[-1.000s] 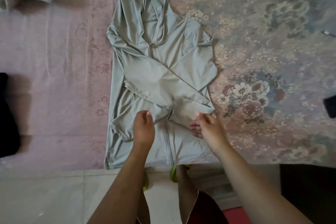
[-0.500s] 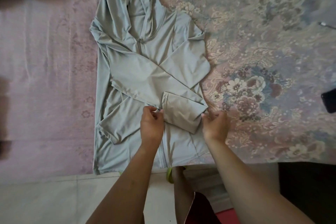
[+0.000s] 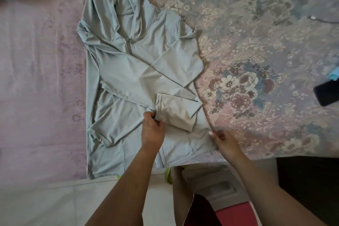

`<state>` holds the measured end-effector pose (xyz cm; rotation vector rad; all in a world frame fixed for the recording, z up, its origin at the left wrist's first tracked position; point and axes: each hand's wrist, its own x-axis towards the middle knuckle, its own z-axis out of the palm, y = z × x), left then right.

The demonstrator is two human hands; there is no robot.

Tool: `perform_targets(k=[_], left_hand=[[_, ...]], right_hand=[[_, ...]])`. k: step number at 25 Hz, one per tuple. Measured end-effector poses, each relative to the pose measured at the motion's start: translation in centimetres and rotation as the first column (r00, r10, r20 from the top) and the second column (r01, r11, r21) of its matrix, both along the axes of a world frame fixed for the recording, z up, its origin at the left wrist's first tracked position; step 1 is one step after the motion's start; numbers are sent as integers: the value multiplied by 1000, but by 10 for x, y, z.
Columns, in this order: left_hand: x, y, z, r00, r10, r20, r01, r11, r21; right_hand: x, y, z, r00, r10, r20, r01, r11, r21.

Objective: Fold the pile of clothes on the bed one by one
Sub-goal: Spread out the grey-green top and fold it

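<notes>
A pale grey-green zip hoodie (image 3: 128,71) lies flat on the bed, hood pointing away from me, both sleeves crossed over its chest. The end of one sleeve is folded back into a short flap (image 3: 176,110) over the lower right of the body. My left hand (image 3: 152,130) pinches the fabric at the flap's left edge, near the zip. At the garment's lower right side edge my right hand (image 3: 223,139) grips the fabric between thumb and fingers.
The bed carries a pink sheet (image 3: 36,79) on the left and a floral cover (image 3: 256,60) on the right. A dark phone (image 3: 326,91) lies at the right edge, a cable (image 3: 319,19) beyond it. Pale floor tiles (image 3: 55,202) and my legs are below the bed's edge.
The sleeve end has been turned back into a flap on the hoodie's lower right. My right hand slid down and outward to the side edge. My view shifted right.
</notes>
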<state>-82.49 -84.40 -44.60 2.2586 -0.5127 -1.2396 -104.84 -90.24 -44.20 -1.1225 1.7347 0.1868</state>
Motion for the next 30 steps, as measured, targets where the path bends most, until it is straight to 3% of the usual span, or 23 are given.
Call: perform_targets(k=[4,7,9,11,13,14,15,18,21,24,27,30], left_hand=[[3,-3,3,980,195,-31,-195,981,5],[9,0,6,1000,23,7,-23,997,75],[18,13,10,976,-75,207,60,995,78],[44,35,10,872,-60,485,83,996,-26],[84,55,2,692,-148,707,171,985,38],[106,64,-4,656,-209,725,202,974,98],[125,68,-5,673,-263,691,226,963,147],[156,70,-4,831,-343,438,268,937,224],[161,71,4,924,-292,246,229,939,255],[162,89,8,995,-9,102,-6,989,149],[161,116,11,924,367,-106,-357,929,103],[160,140,11,884,457,-94,-442,885,145]], right_hand=[[-9,6,6,998,-9,-55,8,1000,-18],[5,5,10,934,158,-320,-196,976,-90],[27,0,12,883,209,-420,-345,896,-281],[54,-10,7,917,261,-301,-373,829,-417],[79,-27,-2,955,265,-135,-297,873,-388],[89,-33,-8,957,267,-113,-290,886,-362],[96,-40,-13,954,267,-134,-298,890,-347],[106,-52,-17,929,261,-261,-342,875,-342],[104,-52,-14,928,315,-200,-369,856,-361],[103,-50,-5,975,223,-2,-207,903,-376],[100,-52,1,993,114,9,-104,933,-345],[102,-61,-5,997,73,30,-61,954,-293]])
